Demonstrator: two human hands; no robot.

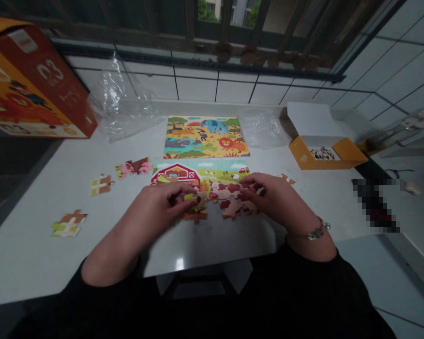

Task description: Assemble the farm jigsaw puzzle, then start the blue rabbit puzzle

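A farm puzzle [215, 173], partly assembled, lies on the white table, with a red barn at left and a spotted cow at right. My left hand [162, 202] pinches a green and brown puzzle piece [199, 201] at the puzzle's lower middle. My right hand [268, 195] rests on the right side by the cow pieces [233, 207], its thumb and fingers curved apart around the edge. Whether it grips a piece is unclear. Loose pieces lie at left: a pink one [133, 167], a brown and green one [101, 184] and another nearer the front [69, 224].
Behind the puzzle lies a finished-looking safari picture [207, 136]. Clear plastic wrappings [123, 108] [263, 128] flank it. An open yellow box [321, 153] stands at right, a large orange box [38, 84] at left. A loose piece [287, 179] lies beyond my right hand.
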